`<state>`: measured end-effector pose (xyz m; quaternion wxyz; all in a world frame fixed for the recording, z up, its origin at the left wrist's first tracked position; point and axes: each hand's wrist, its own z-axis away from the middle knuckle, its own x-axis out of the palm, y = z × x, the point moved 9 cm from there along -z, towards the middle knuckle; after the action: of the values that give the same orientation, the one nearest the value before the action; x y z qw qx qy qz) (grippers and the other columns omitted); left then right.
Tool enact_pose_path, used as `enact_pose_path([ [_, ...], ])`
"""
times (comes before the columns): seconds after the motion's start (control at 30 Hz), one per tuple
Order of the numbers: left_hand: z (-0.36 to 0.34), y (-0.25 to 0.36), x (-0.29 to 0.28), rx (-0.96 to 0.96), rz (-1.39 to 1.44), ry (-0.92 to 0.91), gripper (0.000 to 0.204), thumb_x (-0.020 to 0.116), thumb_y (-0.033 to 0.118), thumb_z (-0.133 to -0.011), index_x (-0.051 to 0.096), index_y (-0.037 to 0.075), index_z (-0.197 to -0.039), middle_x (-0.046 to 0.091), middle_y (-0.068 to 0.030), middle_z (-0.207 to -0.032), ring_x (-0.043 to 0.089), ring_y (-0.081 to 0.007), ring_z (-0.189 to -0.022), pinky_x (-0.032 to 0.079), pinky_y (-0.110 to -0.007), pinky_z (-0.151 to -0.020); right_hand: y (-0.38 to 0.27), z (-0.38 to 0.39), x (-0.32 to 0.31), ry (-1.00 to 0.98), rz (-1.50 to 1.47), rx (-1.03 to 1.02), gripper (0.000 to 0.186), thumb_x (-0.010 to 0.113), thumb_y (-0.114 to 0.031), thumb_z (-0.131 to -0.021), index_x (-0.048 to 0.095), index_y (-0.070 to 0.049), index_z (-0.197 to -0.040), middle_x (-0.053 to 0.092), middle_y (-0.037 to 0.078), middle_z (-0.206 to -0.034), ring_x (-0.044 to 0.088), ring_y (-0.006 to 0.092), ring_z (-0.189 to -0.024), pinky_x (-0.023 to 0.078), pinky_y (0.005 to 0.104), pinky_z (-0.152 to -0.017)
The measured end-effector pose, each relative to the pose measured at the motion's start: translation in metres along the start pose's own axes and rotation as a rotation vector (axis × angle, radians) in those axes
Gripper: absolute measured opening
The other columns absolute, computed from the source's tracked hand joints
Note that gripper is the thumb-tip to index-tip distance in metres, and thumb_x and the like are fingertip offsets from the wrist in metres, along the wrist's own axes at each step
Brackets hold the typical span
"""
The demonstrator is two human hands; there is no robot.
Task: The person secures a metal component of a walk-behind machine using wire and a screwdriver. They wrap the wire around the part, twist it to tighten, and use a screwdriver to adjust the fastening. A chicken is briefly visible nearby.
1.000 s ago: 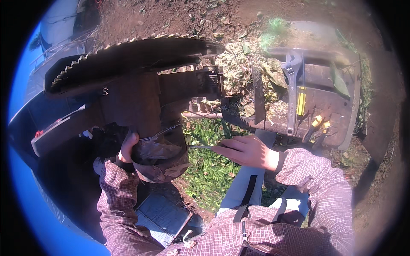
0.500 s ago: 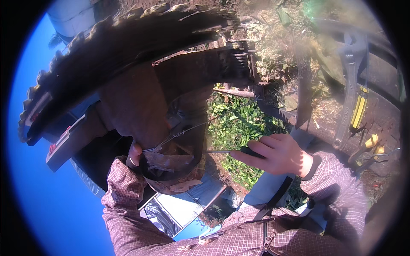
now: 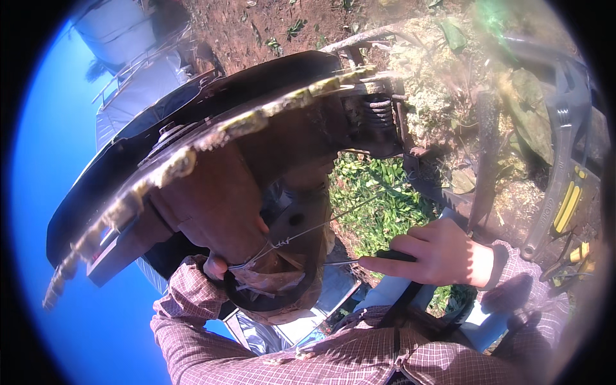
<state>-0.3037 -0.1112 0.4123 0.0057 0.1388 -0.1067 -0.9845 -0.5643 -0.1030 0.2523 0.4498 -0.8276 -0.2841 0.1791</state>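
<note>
A brown, rusty metal machine (image 3: 212, 186) fills the left of the head view, with a large jagged-rimmed disc (image 3: 224, 135) above it. My left hand (image 3: 216, 267) grips the machine's lower housing at its left edge; only the thumb shows clearly, the fingers hidden. My right hand (image 3: 443, 253) is closed round the black handle of a screwdriver (image 3: 343, 262), index finger stretched along it. Its thin shaft points left to the housing's right side; whether the tip touches cannot be seen. A thin twisted wire (image 3: 282, 242) runs from the housing up to the right.
An adjustable wrench (image 3: 557, 173) and a yellow-handled tool (image 3: 567, 208) lie on a rusty metal surface at right. Yellow-handled pliers (image 3: 577, 253) lie below them. Pale crumbly debris (image 3: 423, 77) covers the far side. Green plants (image 3: 378, 192) grow beneath the machine.
The view has shifted, and the jagged disc now appears from another angle, its dark far face showing. Both hands sit slightly lower in the picture and keep their holds.
</note>
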Motion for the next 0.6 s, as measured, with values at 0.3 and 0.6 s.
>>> enact_pose_path([
  [0.3,-0.008,0.004,0.016,0.065,-0.056,-0.103,0.109,0.096,0.054,-0.058,0.05,-0.004,-0.137,0.061,-0.0172,-0.127,0.066,-0.0276,-0.117,0.053,-0.04,-0.103,0.016,0.011,0.021,-0.031,-0.582,0.381,0.043,0.072,-0.016,-0.09,0.071,-0.028,-0.132,0.06,0.003,-0.067,0.058,0.0177,-0.048,0.047,0.0312,-0.044],
  [0.6,-0.01,0.01,0.019,0.099,-0.07,-0.108,0.11,0.095,0.059,-0.059,0.05,-0.003,-0.138,0.061,-0.0169,-0.13,0.066,-0.0274,-0.116,0.054,-0.04,-0.102,0.022,0.02,0.047,-0.335,-1.409,0.94,0.032,0.071,-0.018,-0.099,0.072,-0.014,-0.131,0.074,0.001,-0.091,0.062,0.0046,-0.078,0.051,0.0254,-0.071],
])
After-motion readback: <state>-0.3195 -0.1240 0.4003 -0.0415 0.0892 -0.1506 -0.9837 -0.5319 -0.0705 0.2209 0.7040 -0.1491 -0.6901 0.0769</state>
